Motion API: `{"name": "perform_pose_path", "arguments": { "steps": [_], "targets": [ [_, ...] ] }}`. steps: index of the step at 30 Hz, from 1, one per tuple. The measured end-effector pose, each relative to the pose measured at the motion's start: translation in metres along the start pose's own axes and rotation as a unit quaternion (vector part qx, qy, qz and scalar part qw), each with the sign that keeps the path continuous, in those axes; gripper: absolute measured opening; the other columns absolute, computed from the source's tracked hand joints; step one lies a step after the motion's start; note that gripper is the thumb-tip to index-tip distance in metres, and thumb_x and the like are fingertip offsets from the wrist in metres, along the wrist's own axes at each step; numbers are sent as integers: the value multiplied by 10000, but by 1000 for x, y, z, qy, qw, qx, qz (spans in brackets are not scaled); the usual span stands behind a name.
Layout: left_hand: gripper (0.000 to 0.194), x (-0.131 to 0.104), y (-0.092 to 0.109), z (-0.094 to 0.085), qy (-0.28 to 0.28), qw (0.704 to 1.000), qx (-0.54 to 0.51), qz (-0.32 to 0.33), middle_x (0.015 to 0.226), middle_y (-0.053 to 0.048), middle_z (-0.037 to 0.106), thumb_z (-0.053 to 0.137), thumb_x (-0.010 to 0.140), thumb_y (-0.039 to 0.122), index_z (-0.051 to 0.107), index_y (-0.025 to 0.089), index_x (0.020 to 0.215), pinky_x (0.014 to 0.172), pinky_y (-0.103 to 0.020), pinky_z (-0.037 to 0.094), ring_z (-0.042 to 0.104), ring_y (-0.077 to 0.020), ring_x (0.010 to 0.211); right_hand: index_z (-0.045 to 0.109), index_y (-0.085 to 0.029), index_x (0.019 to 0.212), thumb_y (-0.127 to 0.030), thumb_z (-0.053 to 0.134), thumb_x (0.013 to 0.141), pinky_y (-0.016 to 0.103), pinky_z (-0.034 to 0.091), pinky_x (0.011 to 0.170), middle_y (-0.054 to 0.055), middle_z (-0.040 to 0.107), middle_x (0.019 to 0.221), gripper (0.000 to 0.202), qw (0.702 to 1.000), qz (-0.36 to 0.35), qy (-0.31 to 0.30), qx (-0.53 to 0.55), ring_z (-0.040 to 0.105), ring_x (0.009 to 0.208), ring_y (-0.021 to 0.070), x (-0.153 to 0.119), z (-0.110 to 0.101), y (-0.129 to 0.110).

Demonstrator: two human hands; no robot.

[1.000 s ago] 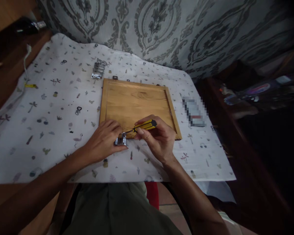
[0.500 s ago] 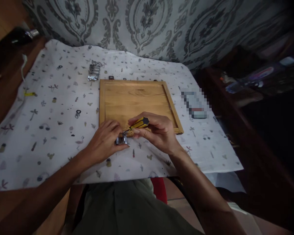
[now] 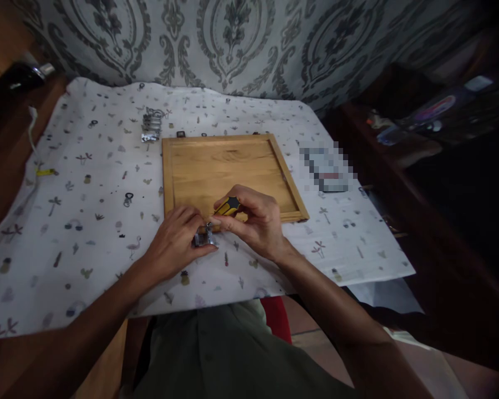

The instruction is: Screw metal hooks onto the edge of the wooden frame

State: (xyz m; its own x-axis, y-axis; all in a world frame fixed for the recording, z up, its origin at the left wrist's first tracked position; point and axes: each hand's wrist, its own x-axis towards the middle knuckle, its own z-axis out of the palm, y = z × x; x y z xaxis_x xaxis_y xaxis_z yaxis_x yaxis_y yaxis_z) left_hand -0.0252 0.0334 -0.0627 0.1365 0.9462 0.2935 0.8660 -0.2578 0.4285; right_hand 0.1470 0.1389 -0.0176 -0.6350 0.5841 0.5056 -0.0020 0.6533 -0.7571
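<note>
A framed wooden panel [image 3: 228, 172], like a small cabinet door, lies flat on the table. At its near edge sits a shiny metal hinge [image 3: 204, 238], and my left hand [image 3: 178, 235] is closed around it, thumb on the near side and fingers on the panel. My right hand [image 3: 255, 221] grips a yellow and black screwdriver [image 3: 228, 206] by the handle. The tool slants down to the left toward the hinge; its tip is hidden by my fingers, so I cannot tell whether it touches a screw.
Several more metal hinges [image 3: 152, 126] lie in a row beyond the panel's left corner. A blurred-out phone-like object [image 3: 326, 169] rests to the right on the patterned tablecloth [image 3: 91, 233]. A yellow-tagged cord [image 3: 45, 172] is at the left; a plastic bottle [image 3: 436, 111] lies far right.
The whole view has shifted slightly. My right hand and the screwdriver have tilted a little and sit closer to the hinge; my left hand keeps its hold.
</note>
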Motion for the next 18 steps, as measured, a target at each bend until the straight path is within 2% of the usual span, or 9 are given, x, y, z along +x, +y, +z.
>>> {"name": "perform_pose_path", "arguments": {
  "steps": [7, 18],
  "targets": [
    [290, 1, 0, -3, -16, 1000, -9, -9, 1042, -81, 667, 789, 866, 405, 633, 184, 971, 855, -468, 546, 630, -289, 983, 624, -189, 749, -493, 748, 906, 251, 449, 551, -25, 594, 665, 364, 1000, -1, 9, 4, 563, 597, 109, 0, 0, 1],
    [281, 1, 0, -3, -12, 1000, -17, -13, 1004, -66, 649, 764, 880, 428, 629, 207, 986, 823, -457, 551, 622, -284, 958, 608, -191, 733, -475, 778, 882, 244, 459, 545, -34, 580, 657, 363, 999, 20, 25, 4, 546, 580, 100, -1, 4, -1]
  ]
}}
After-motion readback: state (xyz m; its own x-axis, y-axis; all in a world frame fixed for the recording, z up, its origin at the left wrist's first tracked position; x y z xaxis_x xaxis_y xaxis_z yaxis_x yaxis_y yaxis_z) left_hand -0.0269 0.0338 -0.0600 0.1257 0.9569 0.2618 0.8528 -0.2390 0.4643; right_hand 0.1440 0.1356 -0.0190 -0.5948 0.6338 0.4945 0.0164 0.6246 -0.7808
